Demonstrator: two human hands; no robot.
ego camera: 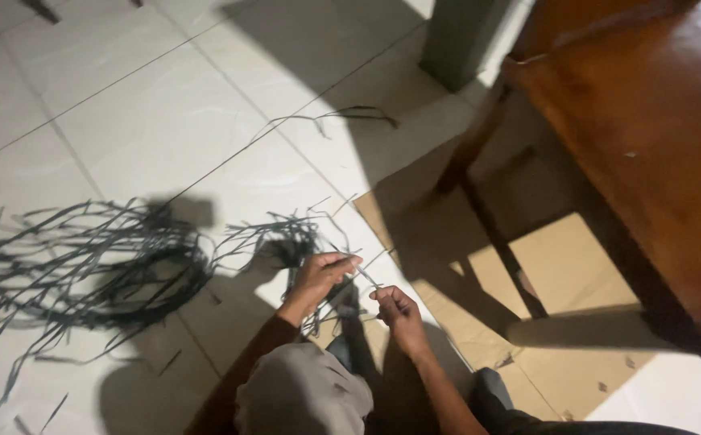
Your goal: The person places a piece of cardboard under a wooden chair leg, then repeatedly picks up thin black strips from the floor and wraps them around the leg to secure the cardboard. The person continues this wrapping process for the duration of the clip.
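While the left hand (318, 278) pinches a thin dark strip (366, 278) with closed fingers, the right hand (397, 310) grips its other part, near the strip pile (84, 262).

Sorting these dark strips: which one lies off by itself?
The strip farthest up the tiled floor, apart from the big tangle and the bunch at the hands.

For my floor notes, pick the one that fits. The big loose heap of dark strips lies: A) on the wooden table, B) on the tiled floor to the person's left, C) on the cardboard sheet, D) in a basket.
B: the heap of dark strips sprawls over the tiled floor, left of both hands.
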